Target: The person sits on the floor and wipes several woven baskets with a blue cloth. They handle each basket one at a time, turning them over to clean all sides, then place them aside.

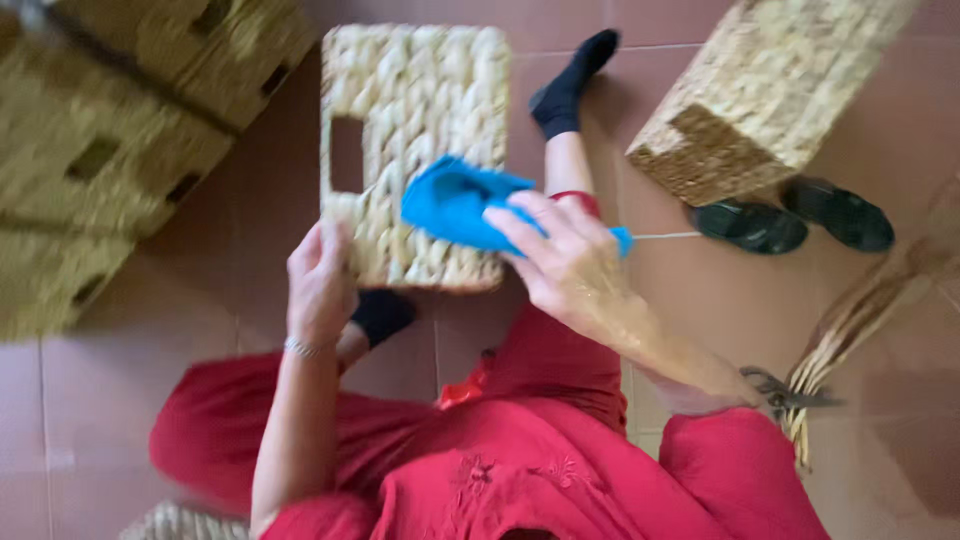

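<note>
- Head view, hands: left hand (320, 280) grips the lower left edge of a rectangular woven straw basket (415, 120), fingers curled round its rim; a thin silver bracelet (300, 348) sits on the wrist.
- Right hand (560, 255) presses a bright blue cloth (455, 200) flat against the basket's woven face, fingers spread over the cloth.
- Basket position: held upright in front of the person, above the reddish tiled floor (120, 400), its side showing a rectangular handle cut-out at the left.
- Person: seated on the floor in red clothing (520, 460), one leg stretched out with a black sock (570, 85) beyond the basket, the other black-socked foot just under the basket's lower edge.
- Surroundings: stacked woven baskets (110, 130) at the left, blurred; another woven straw basket (765, 85) tilted at upper right.
- Pair of dark green shoes (790, 220) lies beneath that tilted basket.
- Metal scissors (785, 392) rest beside a bundle of loose straw strands (850, 320) at the right.
</note>
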